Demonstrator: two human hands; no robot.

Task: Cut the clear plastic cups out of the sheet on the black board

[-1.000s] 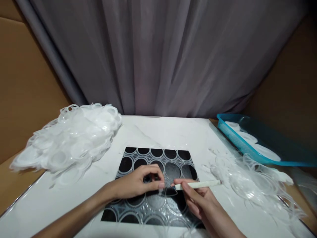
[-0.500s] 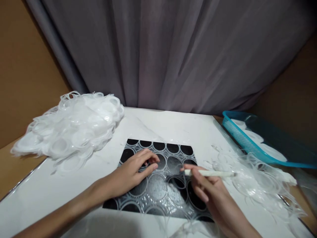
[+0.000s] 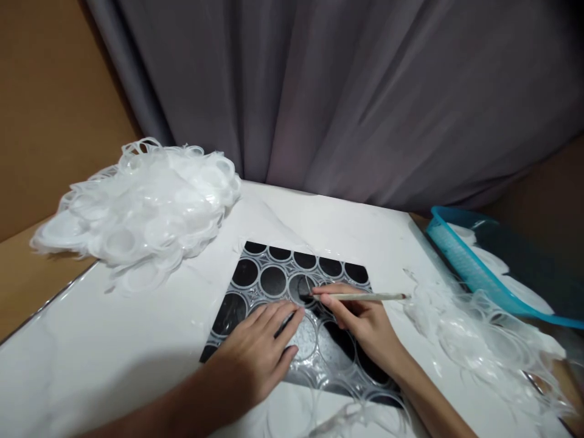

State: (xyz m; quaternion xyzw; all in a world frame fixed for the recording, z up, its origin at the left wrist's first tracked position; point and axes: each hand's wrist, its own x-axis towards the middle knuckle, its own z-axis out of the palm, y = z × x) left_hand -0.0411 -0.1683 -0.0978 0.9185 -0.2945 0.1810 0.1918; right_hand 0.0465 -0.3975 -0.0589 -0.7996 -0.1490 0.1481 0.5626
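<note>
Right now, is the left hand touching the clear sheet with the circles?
Touching. The head view shows the left hand lying flat, palm down, on the clear sheet, fingers spread over its circles with no gap showing beneath them.

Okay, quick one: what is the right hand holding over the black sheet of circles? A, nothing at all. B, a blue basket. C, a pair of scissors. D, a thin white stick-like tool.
D: the right hand pinches a thin white tool with its tip over the black sheet, while the left hand lies flat on the sheet.
</note>
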